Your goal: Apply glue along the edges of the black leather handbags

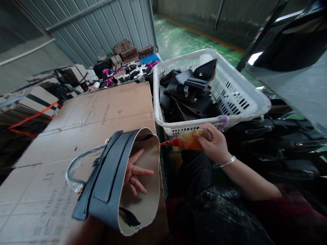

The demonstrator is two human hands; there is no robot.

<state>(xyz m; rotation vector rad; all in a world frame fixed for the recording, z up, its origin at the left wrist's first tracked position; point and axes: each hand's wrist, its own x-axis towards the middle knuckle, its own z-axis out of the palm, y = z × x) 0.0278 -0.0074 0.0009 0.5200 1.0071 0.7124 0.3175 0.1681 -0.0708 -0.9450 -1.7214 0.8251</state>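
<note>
A dark handbag body lies on its side on the cardboard, its open end toward me and its beige inside showing. My left hand reaches through the bag from behind, fingers spread inside the opening and gripping nothing. The bag's handle, wrapped in clear film, sticks out to the left. In my right hand is a squeeze bottle of amber stuff, lying level. Its thin red nozzle points left and reaches the bag's raw edge; whether it touches cannot be told.
A white plastic basket full of black leather pieces stands right behind the bottle. Flattened cardboard covers the work surface. Stacked boards and bundled parts lie at the back. Black bags are piled at the right.
</note>
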